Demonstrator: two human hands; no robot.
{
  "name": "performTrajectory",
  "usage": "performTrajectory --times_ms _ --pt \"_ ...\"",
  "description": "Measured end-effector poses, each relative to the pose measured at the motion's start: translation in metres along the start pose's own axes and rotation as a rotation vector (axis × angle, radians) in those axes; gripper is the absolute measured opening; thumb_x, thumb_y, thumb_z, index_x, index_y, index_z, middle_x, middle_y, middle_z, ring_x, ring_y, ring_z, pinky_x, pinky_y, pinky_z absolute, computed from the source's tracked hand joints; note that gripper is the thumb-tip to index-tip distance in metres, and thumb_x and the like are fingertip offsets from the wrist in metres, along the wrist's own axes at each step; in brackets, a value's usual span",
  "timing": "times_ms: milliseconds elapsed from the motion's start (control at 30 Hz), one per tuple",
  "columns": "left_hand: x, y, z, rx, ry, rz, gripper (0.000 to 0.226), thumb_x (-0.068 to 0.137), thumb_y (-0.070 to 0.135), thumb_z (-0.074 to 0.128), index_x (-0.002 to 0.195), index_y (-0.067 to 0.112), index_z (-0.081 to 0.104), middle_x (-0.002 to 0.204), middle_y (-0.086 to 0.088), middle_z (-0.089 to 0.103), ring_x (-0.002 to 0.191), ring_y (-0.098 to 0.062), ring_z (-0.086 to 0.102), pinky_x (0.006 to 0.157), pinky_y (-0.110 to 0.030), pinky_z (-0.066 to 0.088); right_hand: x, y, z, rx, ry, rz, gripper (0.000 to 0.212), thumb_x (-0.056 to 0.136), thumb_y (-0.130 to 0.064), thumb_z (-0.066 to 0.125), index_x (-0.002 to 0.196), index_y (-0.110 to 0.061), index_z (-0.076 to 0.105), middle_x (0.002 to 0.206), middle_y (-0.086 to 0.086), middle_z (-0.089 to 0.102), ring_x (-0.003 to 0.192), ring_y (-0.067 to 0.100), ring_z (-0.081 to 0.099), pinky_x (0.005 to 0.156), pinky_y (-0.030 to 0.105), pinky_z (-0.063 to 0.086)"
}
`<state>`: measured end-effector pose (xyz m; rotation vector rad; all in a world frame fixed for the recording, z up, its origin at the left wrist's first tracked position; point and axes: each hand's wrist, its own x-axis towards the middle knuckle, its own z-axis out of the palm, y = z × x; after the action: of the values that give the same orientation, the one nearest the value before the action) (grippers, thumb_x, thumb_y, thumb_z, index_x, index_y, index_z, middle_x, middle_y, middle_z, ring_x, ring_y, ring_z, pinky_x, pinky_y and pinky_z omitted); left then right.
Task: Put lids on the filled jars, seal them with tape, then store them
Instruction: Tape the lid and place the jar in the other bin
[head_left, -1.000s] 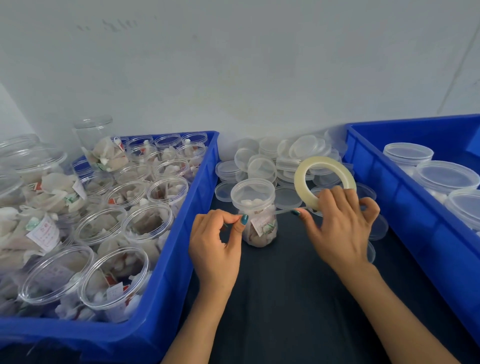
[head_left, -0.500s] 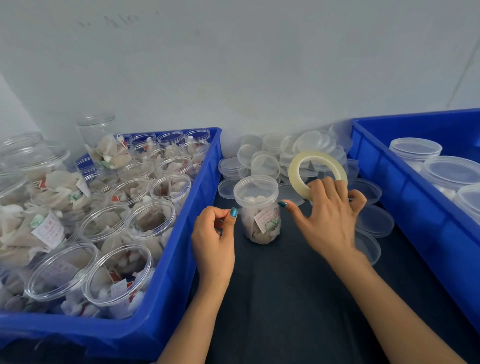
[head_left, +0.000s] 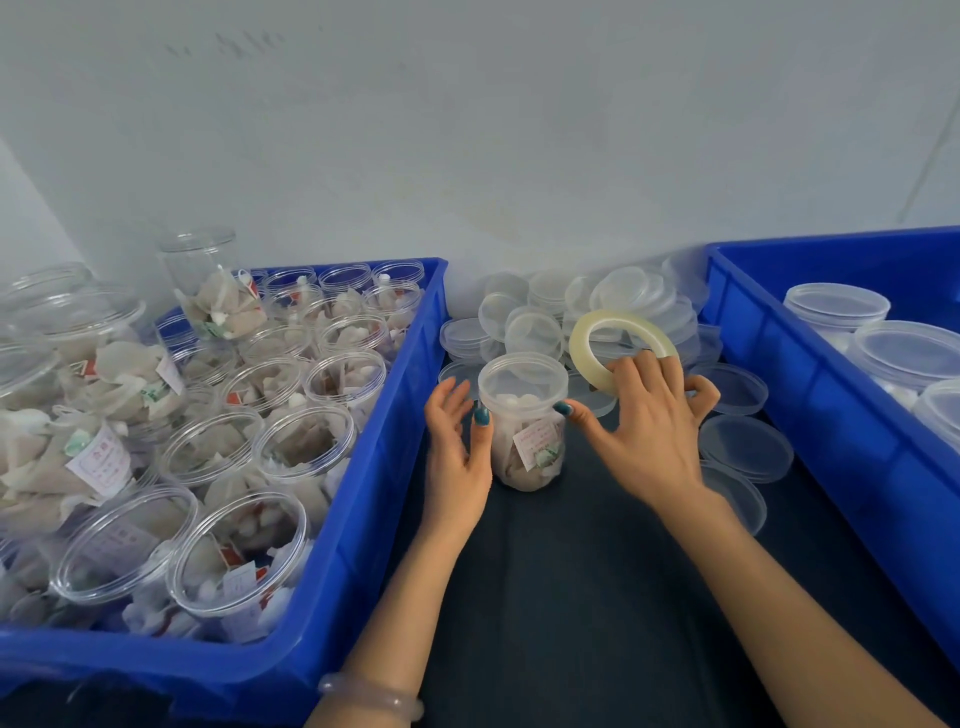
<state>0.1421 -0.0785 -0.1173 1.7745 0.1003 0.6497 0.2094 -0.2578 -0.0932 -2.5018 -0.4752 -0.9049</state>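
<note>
A clear filled jar (head_left: 525, 431) with a lid on it stands upright on the dark table between my hands. My left hand (head_left: 457, 452) is at the jar's left side, fingers fairly straight, thumb touching the jar just under the lid. My right hand (head_left: 649, 431) grips a roll of clear tape (head_left: 613, 343) behind and right of the jar, and its thumb tip touches the jar's right side under the lid. A strip of tape on the jar is too faint to make out.
A blue bin (head_left: 374, 467) at the left holds several open filled jars (head_left: 306, 447). A blue bin (head_left: 779, 374) at the right holds lidded jars (head_left: 836, 309). Loose clear lids (head_left: 535, 322) are piled behind the jar, with more lids (head_left: 745, 447) lying at the right.
My left hand has opened from a pinch and moved right against the jar. My right hand with the tape roll has moved left until its thumb meets the jar.
</note>
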Motion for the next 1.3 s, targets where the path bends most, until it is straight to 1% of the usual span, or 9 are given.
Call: performTrajectory --times_ms 133,333,533,633,700,867,1000,1100,1300 --pt "0.012 0.003 0.012 -0.108 -0.066 0.086 0.078 0.083 0.079 0.041 0.142 0.028 0.043 0.135 0.031 0.053 0.127 0.014 0.047 0.1 -0.006 0.037 -0.001 0.002 0.004 0.033 -0.011 0.007 0.067 0.088 -0.078 0.032 0.095 -0.015 0.055 0.101 -0.002 0.05 0.104 0.021 0.042 0.086 0.041 0.021" --pt "0.025 -0.002 0.026 -0.145 0.007 -0.033 0.055 0.096 0.072 0.026 0.121 0.033 0.056 0.121 0.017 0.062 0.111 0.013 0.057 0.093 -0.009 0.046 -0.001 0.011 0.005 0.084 -0.023 0.023 0.07 0.085 -0.081 0.031 0.095 -0.016 0.055 0.101 -0.003 0.05 0.103 0.018 0.039 0.088 0.044 0.025" --pt "0.038 0.007 0.025 -0.151 -0.008 -0.254 0.036 0.098 0.059 0.029 0.104 0.045 0.062 0.089 0.04 0.068 0.092 0.016 0.062 0.069 -0.002 0.046 -0.005 0.011 0.004 0.084 -0.06 0.052 0.089 0.079 -0.091 0.014 0.098 -0.016 0.058 0.102 -0.004 0.05 0.105 0.018 0.041 0.087 0.036 0.017" --pt "0.03 0.019 0.024 -0.162 -0.016 -0.172 0.052 0.096 0.073 0.024 0.118 0.044 0.061 0.11 0.032 0.067 0.107 0.017 0.058 0.082 -0.004 0.045 -0.008 0.01 0.004 0.095 -0.063 0.078 0.088 0.08 -0.091 0.014 0.098 -0.017 0.058 0.101 -0.006 0.048 0.105 0.018 0.041 0.087 0.035 0.016" --pt "0.022 0.026 0.025 -0.081 -0.018 -0.062 0.062 0.085 0.081 0.042 0.13 0.041 0.056 0.127 0.028 0.06 0.119 0.011 0.053 0.093 -0.012 0.044 -0.008 0.01 0.002 0.118 -0.057 0.07 0.083 0.083 -0.088 0.017 0.097 -0.017 0.058 0.1 -0.006 0.048 0.105 0.017 0.041 0.086 0.035 0.016" --pt "0.018 0.041 0.03 0.351 -0.111 0.091 0.114 0.053 0.089 0.064 0.148 0.032 0.038 0.144 0.01 0.051 0.129 -0.005 0.047 0.099 -0.024 0.046 -0.011 0.015 -0.006 0.222 -0.055 0.003 0.047 0.098 -0.048 0.025 0.099 -0.016 0.058 0.097 -0.005 0.047 0.101 0.019 0.043 0.086 0.043 0.025" --pt "0.026 0.035 0.027 0.41 -0.075 0.053 0.111 0.059 0.065 0.085 0.151 0.032 0.033 0.146 0.008 0.05 0.13 -0.009 0.048 0.101 -0.029 0.045 -0.014 0.022 -0.013 0.14 -0.05 -0.06 0.029 0.099 -0.035 0.038 0.097 -0.018 0.061 0.098 -0.007 0.053 0.101 0.018 0.045 0.083 0.039 0.02" --pt "0.031 0.032 0.024 0.427 -0.118 0.06 0.112 0.058 0.066 0.085 0.151 0.033 0.034 0.145 0.013 0.051 0.128 -0.004 0.047 0.099 -0.023 0.043 -0.012 0.023 -0.015 -0.02 0.034 -0.019 0.015 0.098 -0.03 0.058 0.094 -0.017 0.064 0.097 -0.003 0.06 0.101 0.022 0.05 0.084 0.042 0.022" --pt "0.035 0.033 0.019 0.411 -0.242 0.094 0.098 0.059 0.058 0.089 0.144 0.037 0.044 0.139 0.023 0.049 0.12 0.008 0.043 0.094 -0.011 0.036 -0.006 0.024 -0.014 -0.137 0.046 0.027 0.036 0.093 -0.049 0.052 0.092 -0.015 0.065 0.096 0.002 0.063 0.099 0.026 0.051 0.085 0.043 0.024"
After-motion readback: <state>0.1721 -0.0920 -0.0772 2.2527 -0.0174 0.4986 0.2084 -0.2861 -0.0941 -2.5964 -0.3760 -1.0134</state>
